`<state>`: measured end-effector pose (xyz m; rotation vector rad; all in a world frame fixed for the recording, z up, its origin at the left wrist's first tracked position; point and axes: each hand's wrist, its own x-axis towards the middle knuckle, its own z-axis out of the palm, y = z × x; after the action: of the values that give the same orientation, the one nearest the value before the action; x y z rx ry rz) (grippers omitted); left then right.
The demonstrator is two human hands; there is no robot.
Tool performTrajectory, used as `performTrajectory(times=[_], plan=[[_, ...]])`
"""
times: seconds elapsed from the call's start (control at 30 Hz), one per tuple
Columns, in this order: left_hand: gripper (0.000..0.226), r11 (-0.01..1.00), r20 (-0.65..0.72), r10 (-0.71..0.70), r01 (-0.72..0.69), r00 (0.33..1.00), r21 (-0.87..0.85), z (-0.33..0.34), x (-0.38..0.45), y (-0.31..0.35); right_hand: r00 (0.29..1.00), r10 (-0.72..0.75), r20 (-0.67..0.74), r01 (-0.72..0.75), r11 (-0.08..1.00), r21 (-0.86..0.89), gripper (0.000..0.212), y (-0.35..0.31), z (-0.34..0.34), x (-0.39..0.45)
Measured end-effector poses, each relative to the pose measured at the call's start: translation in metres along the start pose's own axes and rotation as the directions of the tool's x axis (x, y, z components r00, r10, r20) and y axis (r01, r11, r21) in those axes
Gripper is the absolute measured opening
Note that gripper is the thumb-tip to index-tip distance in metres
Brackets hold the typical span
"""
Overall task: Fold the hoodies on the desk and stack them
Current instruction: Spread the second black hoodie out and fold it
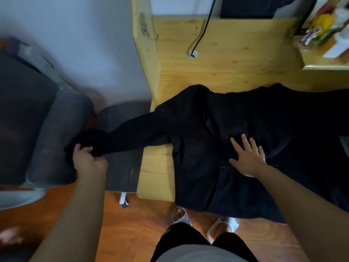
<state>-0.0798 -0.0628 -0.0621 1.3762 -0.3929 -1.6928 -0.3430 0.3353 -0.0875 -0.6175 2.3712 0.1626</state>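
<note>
A black hoodie (245, 118) lies spread over the wooden desk (226, 59), its body hanging a little over the near edge. One sleeve (132, 137) stretches off the desk's left side, out over a dark chair seat. My left hand (87, 160) is closed around the cuff end of that sleeve, holding it out to the left. My right hand (247, 157) rests flat on the hoodie's body, fingers spread, pressing it down. More black fabric covers the desk's right side; whether it is a second hoodie is unclear.
A grey armchair (56, 133) stands at the left, a dark chair seat (122, 167) next to the desk. A black cable (204, 29) runs to a hole in the desk. Colourful items sit on a shelf (324, 35) at far right. My feet in white slippers (222, 227) stand on the wooden floor.
</note>
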Motion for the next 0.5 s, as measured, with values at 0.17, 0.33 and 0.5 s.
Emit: performTrajectory(times=[0.17, 0.33, 0.5], plan=[[0.040, 0.499, 0.562, 0.601, -0.816, 0.569, 0.293, 0.051, -0.124, 0.017, 0.999, -0.048, 0.016, 0.034, 0.866, 0.499, 0.068, 0.009, -0.026, -0.005], [0.040, 0.049, 0.997, -0.042, -0.996, -0.071, -0.069, 0.026, -0.211, -0.090, 1.000, 0.016, -0.016, 0.020, -0.277, 0.961, 0.050, 0.067, -0.058, -0.047], [0.022, -0.108, 0.890, -0.424, -0.966, -0.169, -0.235, -0.009, -0.172, -0.159, 0.990, 0.021, 0.141, -0.109, -0.525, 0.844, 0.064, 0.133, -0.023, -0.079]])
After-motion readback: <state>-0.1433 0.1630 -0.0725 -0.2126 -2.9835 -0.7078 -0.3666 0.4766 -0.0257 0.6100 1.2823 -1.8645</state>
